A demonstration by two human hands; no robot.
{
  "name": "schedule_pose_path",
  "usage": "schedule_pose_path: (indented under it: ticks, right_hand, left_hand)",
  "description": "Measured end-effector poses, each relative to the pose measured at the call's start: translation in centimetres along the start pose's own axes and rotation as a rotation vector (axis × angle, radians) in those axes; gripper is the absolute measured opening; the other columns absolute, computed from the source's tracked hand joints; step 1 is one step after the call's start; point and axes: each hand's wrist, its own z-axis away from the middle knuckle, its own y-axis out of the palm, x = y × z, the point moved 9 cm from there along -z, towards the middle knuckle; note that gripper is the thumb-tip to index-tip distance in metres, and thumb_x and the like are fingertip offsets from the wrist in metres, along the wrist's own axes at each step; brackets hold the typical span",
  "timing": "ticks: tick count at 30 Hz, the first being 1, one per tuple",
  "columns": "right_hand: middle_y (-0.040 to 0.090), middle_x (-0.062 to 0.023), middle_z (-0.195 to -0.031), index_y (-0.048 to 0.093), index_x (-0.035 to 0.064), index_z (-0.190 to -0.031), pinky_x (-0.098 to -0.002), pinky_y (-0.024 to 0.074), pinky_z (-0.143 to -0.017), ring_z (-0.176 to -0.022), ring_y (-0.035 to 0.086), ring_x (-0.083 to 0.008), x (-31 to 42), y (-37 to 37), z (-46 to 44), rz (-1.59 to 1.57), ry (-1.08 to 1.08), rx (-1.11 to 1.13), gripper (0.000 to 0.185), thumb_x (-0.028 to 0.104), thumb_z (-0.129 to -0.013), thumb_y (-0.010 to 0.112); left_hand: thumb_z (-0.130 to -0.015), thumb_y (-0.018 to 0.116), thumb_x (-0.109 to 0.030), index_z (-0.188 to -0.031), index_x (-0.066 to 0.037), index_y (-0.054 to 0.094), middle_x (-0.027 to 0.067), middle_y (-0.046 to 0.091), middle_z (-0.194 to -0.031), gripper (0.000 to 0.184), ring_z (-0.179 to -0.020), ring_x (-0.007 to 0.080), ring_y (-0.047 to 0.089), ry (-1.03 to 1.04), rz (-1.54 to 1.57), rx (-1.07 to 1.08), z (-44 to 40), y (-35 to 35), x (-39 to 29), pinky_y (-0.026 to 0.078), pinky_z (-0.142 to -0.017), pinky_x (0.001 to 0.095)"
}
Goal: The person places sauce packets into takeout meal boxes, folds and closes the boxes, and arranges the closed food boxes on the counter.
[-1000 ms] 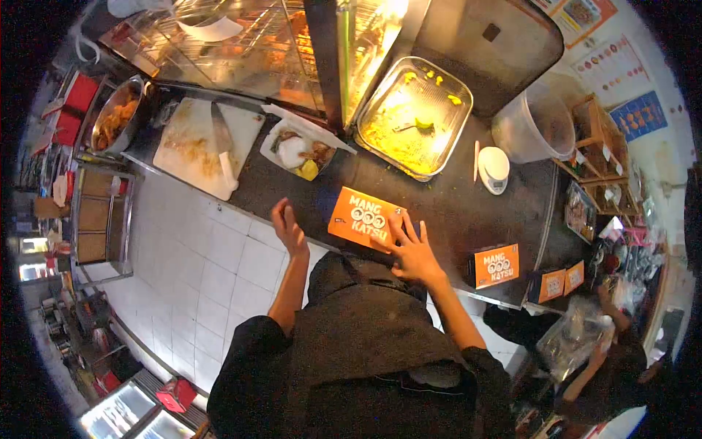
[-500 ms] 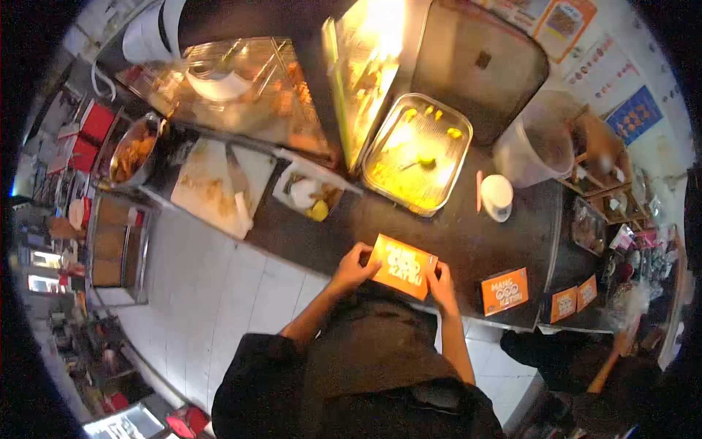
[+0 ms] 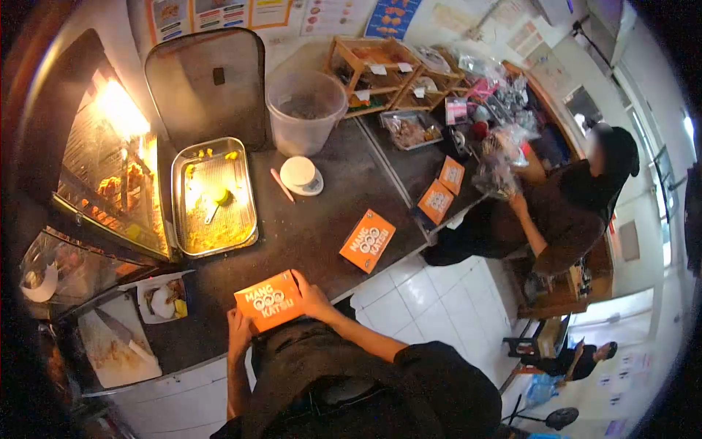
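Observation:
An orange takeaway box (image 3: 268,313) with white "MANG KATSU" lettering is held low, near the counter's front edge. My left hand (image 3: 240,329) grips its left side, and my right hand (image 3: 311,298) is closed on its right end. To the right, a second orange box (image 3: 368,241) lies on the dark counter. Left of my hands stands an open white box (image 3: 162,300) with rice, a brown piece of food and something yellow. Beyond my hands sits a metal tray (image 3: 252,212) with yellow crumbs and a green-headed utensil.
A knife (image 3: 113,326) rests on a cutting board (image 3: 95,360). A lit warmer (image 3: 113,183) borders the tray. Farther back are a clear bucket (image 3: 306,110), a white round-topped item (image 3: 300,175) and two orange boxes. A co-worker (image 3: 567,197) handles clear plastic at right.
My view has swung to the right, bringing the co-worker and another person in the background into sight. The orange box stays between both my hands.

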Motion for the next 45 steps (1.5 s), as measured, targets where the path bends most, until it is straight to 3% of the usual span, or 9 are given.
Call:
schedule_pose_path:
  ticks: [3, 11, 21, 24, 27, 30, 34, 39, 45]
  right_hand:
    - [0.065, -0.0262, -0.117, 0.044, 0.0060, -0.143, -0.0505, 0.0503, -0.088, -0.108, 0.064, -0.0436, -1.7, 1.1, -1.8, -0.007, -0.231, -0.334, 0.054, 0.034, -0.099, 0.056]
    - [0.065, -0.0234, -0.110, 0.055, -0.0001, -0.116, -0.0461, 0.0506, -0.085, -0.101, 0.065, -0.0374, 3.9, -3.0, -0.4, 0.107, -0.135, -0.025, 0.056, 0.050, -0.093, 0.063]
    - [0.068, -0.0225, -0.080, 0.046, 0.0017, -0.136, -0.0524, 0.0522, -0.082, -0.081, 0.068, -0.0416, 4.4, -3.2, 0.8, 0.138, -0.014, -0.098, 0.050, 0.027, -0.095, 0.059]
    - [0.069, -0.0253, -0.102, 0.042, 0.0044, -0.143, -0.0485, 0.0459, -0.099, -0.103, 0.066, -0.0390, 4.1, -2.3, 0.6, 0.240, -0.434, -0.300, 0.053, 0.027, -0.097, 0.056]
    - [0.054, -0.0273, -0.137, 0.040, 0.0067, -0.146, -0.0472, 0.0361, -0.110, -0.130, 0.051, -0.0387, 5.6, -2.6, 1.9, 0.326, -0.943, -0.380, 0.058, 0.035, -0.098, 0.055]
    - [0.031, -0.0251, -0.158, 0.039, 0.0082, -0.149, -0.0525, 0.0401, -0.105, -0.142, 0.034, -0.0451, 7.0, -0.5, 3.6, 0.733, -1.263, -0.131, 0.071, 0.051, -0.095, 0.056]
    - [0.032, -0.0221, -0.157, 0.037, 0.0142, -0.152, -0.0618, 0.0397, -0.104, -0.143, 0.026, -0.0521, 5.8, 0.0, 2.5, 0.639, -1.294, 0.108, 0.089, 0.061, -0.083, 0.068]
    - [0.035, -0.0166, -0.155, 0.046, 0.0312, -0.145, -0.0619, 0.0450, -0.100, -0.139, 0.028, -0.0559, 5.5, 0.7, 1.9, 0.603, -1.419, 0.032, 0.070, 0.050, -0.084, 0.074]
    - [0.033, -0.0079, -0.159, 0.055, 0.0400, -0.137, -0.0627, 0.0459, -0.095, -0.141, 0.025, -0.0567, 5.7, 0.8, 4.0, 0.479, -1.429, -0.012, 0.048, 0.046, -0.091, 0.068]
  left_hand:
    - [-0.107, 0.039, -0.036, -0.118, 0.004, 0.055, 0.0184, 0.046, -0.111, 0.045, -0.104, 0.0304, 0.051, -0.058, -0.111, -0.108, -1.2, 0.0, -3.1, 0.042, -0.093, 0.0420]
    - [-0.109, 0.036, -0.043, -0.104, 0.004, 0.052, 0.0082, 0.048, -0.096, 0.049, -0.095, 0.0188, 0.049, -0.224, 0.263, -0.180, -1.8, -0.4, 1.7, 0.043, -0.087, 0.0374]
    - [-0.108, 0.035, -0.042, -0.128, 0.005, 0.051, 0.0226, 0.044, -0.113, 0.054, -0.105, 0.0385, 0.052, -0.058, -0.110, -0.120, -1.5, 1.0, -1.2, 0.041, -0.096, 0.0473]
    - [-0.105, 0.039, -0.048, -0.133, 0.010, 0.045, 0.0277, 0.042, -0.131, 0.065, -0.116, 0.0434, 0.049, -0.007, -0.387, -0.212, -1.2, 0.7, -2.5, 0.037, -0.103, 0.0511]
    - [-0.101, 0.047, -0.052, -0.148, 0.008, 0.031, 0.0314, 0.031, -0.150, 0.078, -0.135, 0.0479, 0.037, 0.543, -0.765, -0.407, 0.1, 0.6, -11.9, 0.032, -0.112, 0.0536]
    - [-0.103, 0.044, -0.048, -0.154, 0.003, 0.025, 0.0299, 0.026, -0.156, 0.074, -0.144, 0.0479, 0.028, 0.769, -0.894, -0.101, -0.1, 2.6, -11.7, 0.031, -0.114, 0.0559]
    - [-0.095, 0.057, -0.054, -0.156, -0.006, 0.029, 0.0331, 0.028, -0.153, 0.082, -0.138, 0.0535, 0.035, 1.037, -0.748, -0.088, 0.7, 2.9, -13.5, 0.037, -0.109, 0.0616]
    - [-0.096, 0.061, -0.019, -0.154, -0.024, 0.036, 0.0399, 0.028, -0.149, 0.063, -0.134, 0.0602, 0.034, 0.892, -0.825, 0.068, -1.0, 3.3, -10.3, 0.040, -0.105, 0.0644]
    - [-0.091, 0.066, -0.017, -0.151, -0.030, 0.040, 0.0356, 0.028, -0.151, 0.066, -0.137, 0.0582, 0.032, 0.826, -0.953, 0.033, 0.6, 3.7, -10.7, 0.045, -0.102, 0.0627]
